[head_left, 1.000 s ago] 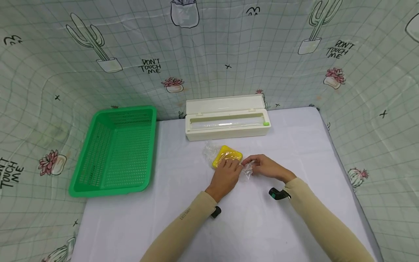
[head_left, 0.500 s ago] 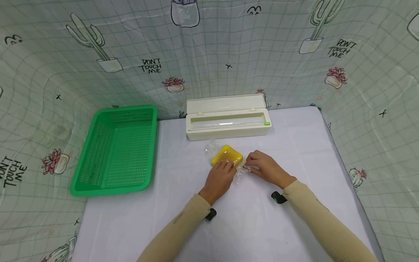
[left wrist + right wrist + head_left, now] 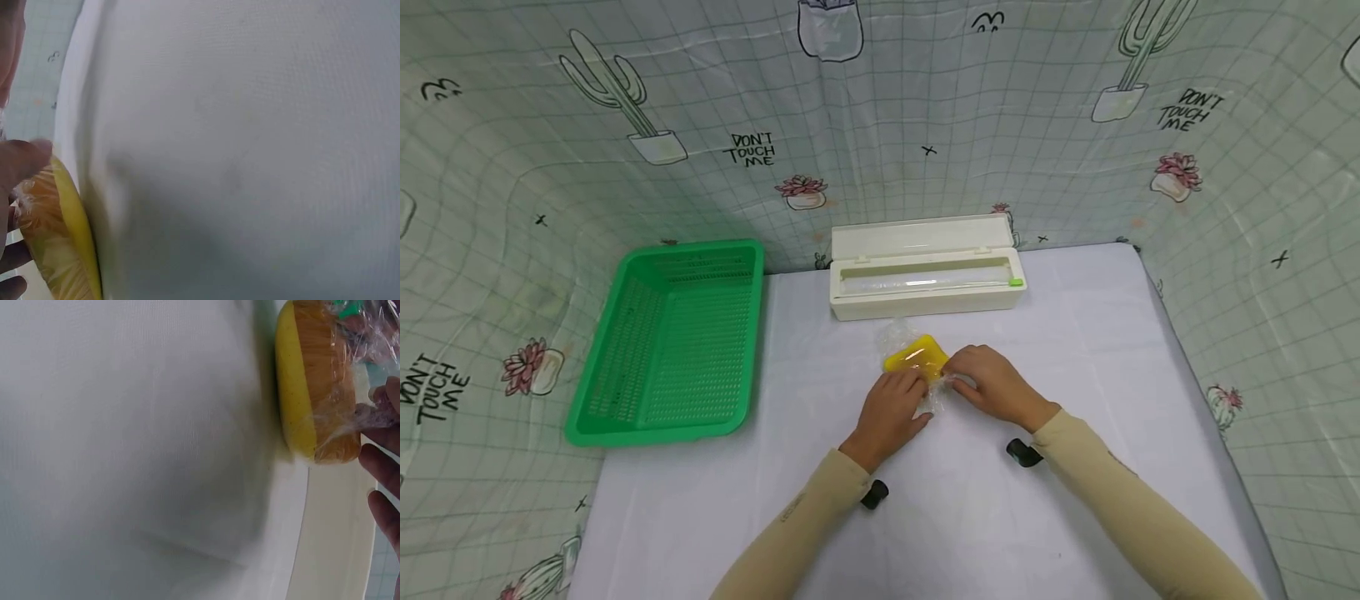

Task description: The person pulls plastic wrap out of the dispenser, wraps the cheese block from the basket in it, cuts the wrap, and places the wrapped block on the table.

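A rounded yellow block [image 3: 917, 357] lies wrapped in clear cling film [image 3: 897, 335] on the white cloth. Both wrist views show an orange-brown layer over its yellow part. My left hand [image 3: 889, 412] rests its fingertips on the wrapped block's near edge, the thumb held apart at the right. At the block's right corner is my right hand [image 3: 996, 383]. In the right wrist view its thumb and finger pinch a gathered, twisted bit of film [image 3: 375, 415], with the other fingers spread. Part of the block is hidden under the fingers.
A cream cling film dispenser [image 3: 928, 304] stands behind the block with its lid raised and a film roll inside. To the left is a green perforated basket [image 3: 748, 350]. A grid-patterned curtain [image 3: 880, 100] surrounds the table on the back and sides.
My left hand has slid back from the block's top towards its near edge. My right hand, after moving slightly off to the right, has come back left against the block's corner.
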Tool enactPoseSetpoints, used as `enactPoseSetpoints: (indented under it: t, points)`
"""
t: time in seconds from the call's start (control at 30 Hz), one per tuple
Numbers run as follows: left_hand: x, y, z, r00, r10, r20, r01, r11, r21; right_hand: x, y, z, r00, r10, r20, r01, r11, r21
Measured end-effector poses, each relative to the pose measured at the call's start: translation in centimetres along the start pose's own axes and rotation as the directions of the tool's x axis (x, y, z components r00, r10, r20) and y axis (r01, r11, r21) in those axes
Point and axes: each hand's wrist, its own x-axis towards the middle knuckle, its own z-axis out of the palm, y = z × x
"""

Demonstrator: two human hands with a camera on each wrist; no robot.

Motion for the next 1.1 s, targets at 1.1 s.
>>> enactPoseSetpoints:
  t: [1.1]
  points:
    - [1.1, -0.1, 1.0, 0.835, -0.548, -0.043, 0.502, 0.792, -0.349, 2.0, -2.0, 2.6, 0.948, 0.298, -0.111, -0.310, 0.945, -0.108]
